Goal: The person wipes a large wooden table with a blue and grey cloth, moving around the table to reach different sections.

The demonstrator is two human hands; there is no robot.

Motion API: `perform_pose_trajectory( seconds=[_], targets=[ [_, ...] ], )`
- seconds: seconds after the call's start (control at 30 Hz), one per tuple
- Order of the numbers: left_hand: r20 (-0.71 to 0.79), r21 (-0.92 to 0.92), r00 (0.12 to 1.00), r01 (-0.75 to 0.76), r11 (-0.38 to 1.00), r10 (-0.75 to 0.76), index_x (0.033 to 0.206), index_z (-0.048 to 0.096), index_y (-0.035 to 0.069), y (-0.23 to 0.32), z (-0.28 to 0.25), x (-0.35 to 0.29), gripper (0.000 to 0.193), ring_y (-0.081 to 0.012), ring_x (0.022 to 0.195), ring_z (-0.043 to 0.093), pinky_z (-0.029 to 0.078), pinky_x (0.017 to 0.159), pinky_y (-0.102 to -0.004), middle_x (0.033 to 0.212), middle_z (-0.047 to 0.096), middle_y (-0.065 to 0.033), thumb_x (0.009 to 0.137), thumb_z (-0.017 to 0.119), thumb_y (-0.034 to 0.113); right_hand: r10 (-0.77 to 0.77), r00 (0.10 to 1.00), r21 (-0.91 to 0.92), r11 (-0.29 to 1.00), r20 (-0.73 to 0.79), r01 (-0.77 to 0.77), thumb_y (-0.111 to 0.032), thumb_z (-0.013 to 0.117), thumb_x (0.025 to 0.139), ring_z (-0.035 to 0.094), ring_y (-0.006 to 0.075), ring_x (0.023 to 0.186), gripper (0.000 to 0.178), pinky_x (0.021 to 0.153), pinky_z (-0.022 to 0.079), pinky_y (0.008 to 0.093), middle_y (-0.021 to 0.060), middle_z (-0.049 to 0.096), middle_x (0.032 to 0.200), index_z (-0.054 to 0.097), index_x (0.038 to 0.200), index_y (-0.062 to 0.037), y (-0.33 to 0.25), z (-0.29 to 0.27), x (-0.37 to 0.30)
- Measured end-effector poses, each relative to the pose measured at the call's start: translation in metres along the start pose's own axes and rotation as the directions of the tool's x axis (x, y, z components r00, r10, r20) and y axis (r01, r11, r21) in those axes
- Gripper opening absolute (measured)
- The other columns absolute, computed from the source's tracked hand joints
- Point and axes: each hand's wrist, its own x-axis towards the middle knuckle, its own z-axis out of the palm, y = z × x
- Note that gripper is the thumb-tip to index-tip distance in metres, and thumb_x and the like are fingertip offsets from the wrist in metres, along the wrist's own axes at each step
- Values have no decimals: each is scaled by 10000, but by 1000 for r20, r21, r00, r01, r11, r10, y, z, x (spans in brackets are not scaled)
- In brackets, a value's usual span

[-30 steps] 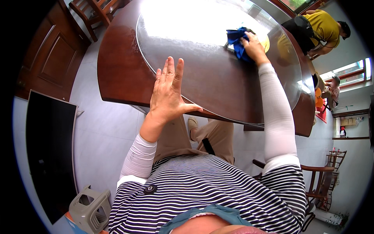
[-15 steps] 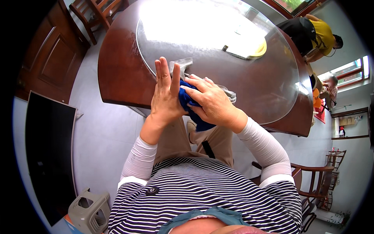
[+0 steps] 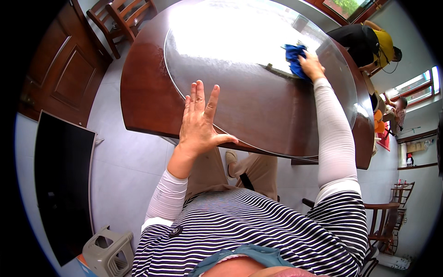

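My right hand (image 3: pixel 312 66) reaches far out over the round glass turntable (image 3: pixel 258 120), its fingers closed on a crumpled blue cloth (image 3: pixel 295 59). The cloth lies against the glass at the far right, next to a bright glare. A narrow dark olive strip (image 3: pixel 280 71) shows just left of the cloth; what it belongs to is hidden behind cloth and hand. Over the near left edge of the dark wooden table (image 3: pixel 145 99), my left hand (image 3: pixel 199 124) is open and holds nothing, fingers up and thumb stretched sideways. Whether it touches the table, I cannot tell.
Wooden chairs (image 3: pixel 122 21) stand beyond the table's left side. A black screen (image 3: pixel 62 184) and a grey plastic stool (image 3: pixel 108 251) are at my left. Another wooden chair (image 3: pixel 380 217) stands at my right. A person in a yellow top (image 3: pixel 384 46) bends over at the far right.
Both hands were together at the near edge around blue and grey cloth. My right hand has carried the blue cloth far right across the glass; my left hand stays near the edge, now apart from it.
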Motion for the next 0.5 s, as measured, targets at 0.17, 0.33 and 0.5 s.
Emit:
perform_pose_trajectory(
  seconds=[0.17,0.33,0.5],
  targets=[
    [-42,7,999,-28,1000,29,1618,58,217,-2,2,2,1460,-457,1517,94,192,1189,-602,1628,75,-302,482,792,766,111,990,9,994,-81,-111,-444,553,947,503,374,1317,555,1087,397,491,201,567,1389,555,1401,-125,92,-4,-42],
    [-31,16,999,6,1000,-6,1617,92,198,-4,4,-1,1471,-425,1525,106,152,1202,-588,1637,117,-269,461,858,690,-36,992,10,999,-120,37,-384,584,948,463,379,1363,525,1097,396,480,196,529,1439,564,1381,-88,106,-15,-149],
    [-16,26,1000,-5,1000,6,1616,117,187,-4,3,2,1455,-427,1520,134,164,1191,-600,1628,141,-282,467,855,690,-301,952,176,935,-65,307,-187,678,882,471,425,1341,460,1081,396,492,236,545,1396,606,1312,-42,21,-65,-253]
  ],
)
